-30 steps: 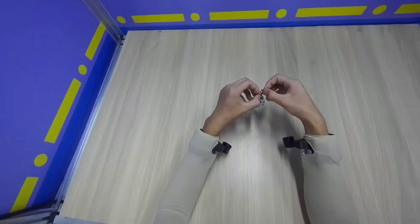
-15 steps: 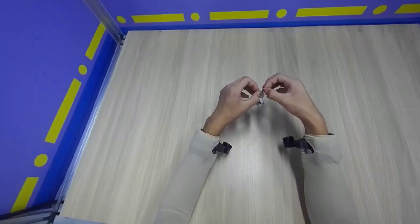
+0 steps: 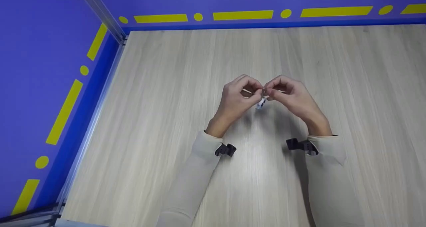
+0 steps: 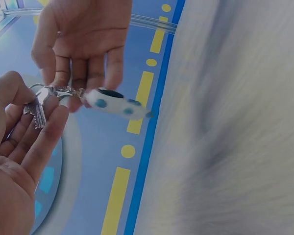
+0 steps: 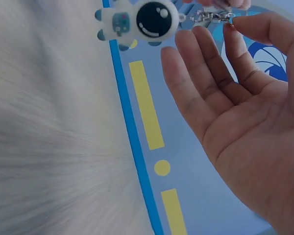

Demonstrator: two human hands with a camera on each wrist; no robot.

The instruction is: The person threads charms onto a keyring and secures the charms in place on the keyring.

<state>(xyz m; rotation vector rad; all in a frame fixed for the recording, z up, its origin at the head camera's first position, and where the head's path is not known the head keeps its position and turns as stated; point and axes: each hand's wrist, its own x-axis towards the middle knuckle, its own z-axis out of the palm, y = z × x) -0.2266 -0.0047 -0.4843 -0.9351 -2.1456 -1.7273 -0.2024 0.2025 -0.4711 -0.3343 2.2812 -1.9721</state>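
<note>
Both hands meet over the table, holding a keychain between their fingertips. My left hand (image 3: 237, 94) pinches a silver key (image 4: 40, 115) between thumb and fingers, its toothed blade pointing down across the fingers in the left wrist view. Thumb and index finger of my right hand (image 3: 294, 95) pinch the metal key ring (image 4: 37, 87) close beside the key. From the ring's clasp and chain (image 5: 213, 17) hangs a small white astronaut figure (image 5: 154, 20) with a black visor and teal patches. The fingertips partly hide the ring.
A light wood-grain table (image 3: 166, 104) lies under the hands. Blue panels (image 3: 50, 70) with yellow bars and dots stand along its left side and back, joined by a metal post (image 3: 100, 14). Black straps (image 3: 301, 146) sit at the wrists.
My left hand has shifted slightly upward, and its fingertips are now right against the right hand's. The astronaut figure has swung a little left and down. The right hand has barely moved.
</note>
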